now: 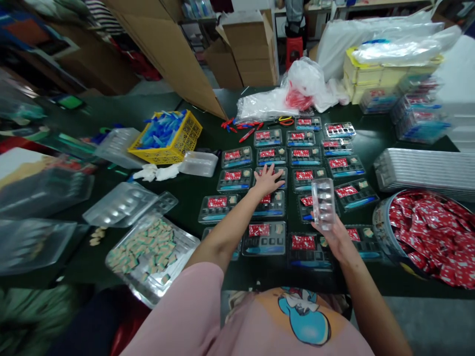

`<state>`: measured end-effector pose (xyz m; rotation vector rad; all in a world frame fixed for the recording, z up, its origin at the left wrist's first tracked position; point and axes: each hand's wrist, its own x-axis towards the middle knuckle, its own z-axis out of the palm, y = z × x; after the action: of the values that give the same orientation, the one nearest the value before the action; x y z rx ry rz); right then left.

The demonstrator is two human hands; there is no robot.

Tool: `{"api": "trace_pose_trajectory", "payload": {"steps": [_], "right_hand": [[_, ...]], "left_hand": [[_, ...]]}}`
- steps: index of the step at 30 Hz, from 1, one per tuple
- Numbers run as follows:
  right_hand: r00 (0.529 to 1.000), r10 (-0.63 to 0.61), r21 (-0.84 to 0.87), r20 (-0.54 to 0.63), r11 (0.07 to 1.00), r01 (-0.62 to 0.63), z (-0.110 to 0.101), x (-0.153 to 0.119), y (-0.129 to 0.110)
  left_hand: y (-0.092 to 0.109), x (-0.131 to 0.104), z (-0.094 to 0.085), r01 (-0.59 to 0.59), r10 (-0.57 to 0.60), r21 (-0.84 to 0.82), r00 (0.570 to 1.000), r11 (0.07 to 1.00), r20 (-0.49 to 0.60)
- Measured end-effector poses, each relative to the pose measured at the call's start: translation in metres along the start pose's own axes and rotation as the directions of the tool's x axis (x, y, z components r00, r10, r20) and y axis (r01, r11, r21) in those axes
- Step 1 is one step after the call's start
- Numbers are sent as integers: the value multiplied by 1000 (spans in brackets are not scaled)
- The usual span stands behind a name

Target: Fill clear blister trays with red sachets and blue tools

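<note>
Rows of clear plastic trays (264,242) lie on the dark table, many with a red packet (259,230), a blue pen (269,249) and a small beige block (279,229). Fingers spread, my left hand (267,182) rests over a tray in a middle column and holds nothing. My right hand (334,235) grips an upright clear molded plastic piece (323,203) with several hollows, above the right-hand columns. Its fingers are partly hidden behind that piece.
A yellow basket (181,141) of blue pens stands at the left. Nearer is a clear tray (185,242) of beige-green blocks. A round tub (382,222) of red packets and stacked plastic trays (426,168) are at the right. Plastic bags (267,104) lie behind.
</note>
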<state>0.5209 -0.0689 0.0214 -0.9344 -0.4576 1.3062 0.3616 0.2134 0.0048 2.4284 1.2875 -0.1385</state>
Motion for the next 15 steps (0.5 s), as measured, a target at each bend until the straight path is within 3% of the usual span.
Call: {"api": "trace_pose_trajectory", "payload": {"steps": [5,7,9,10,11,12,14,15], "right_hand": [[1000,-9,-15,3,1000,9,7,6,1],[1000,-6,-16,20,1000,6,12,9,-1],[1000,-6,-33,31,999,7,16,12,-1],[999,-15,-52,33,999,17,18,13,0],[999,-29,-76,35,997,32,19,14,2],[998,-48,-103,40,993,52,21,14,4],[994,-86,-152,59,984,95,23,14,10],[992,-99,-172,75,979,110,23,13,14]], "left_hand": [[4,2,-11,34,-34,-10,999,999,43],[12,-4,-16,38,-42,-102,999,994,-35],[27,-21,-18,-48,-4,-330,988,943,-156],[37,-33,-17,-116,16,-491,979,864,-202],[48,-48,-14,-172,39,-667,977,725,-209],[60,-64,-10,-174,57,-830,984,530,-170],[84,-96,-1,-40,75,-992,997,122,-31],[94,-110,4,27,83,-999,996,-30,24]]}}
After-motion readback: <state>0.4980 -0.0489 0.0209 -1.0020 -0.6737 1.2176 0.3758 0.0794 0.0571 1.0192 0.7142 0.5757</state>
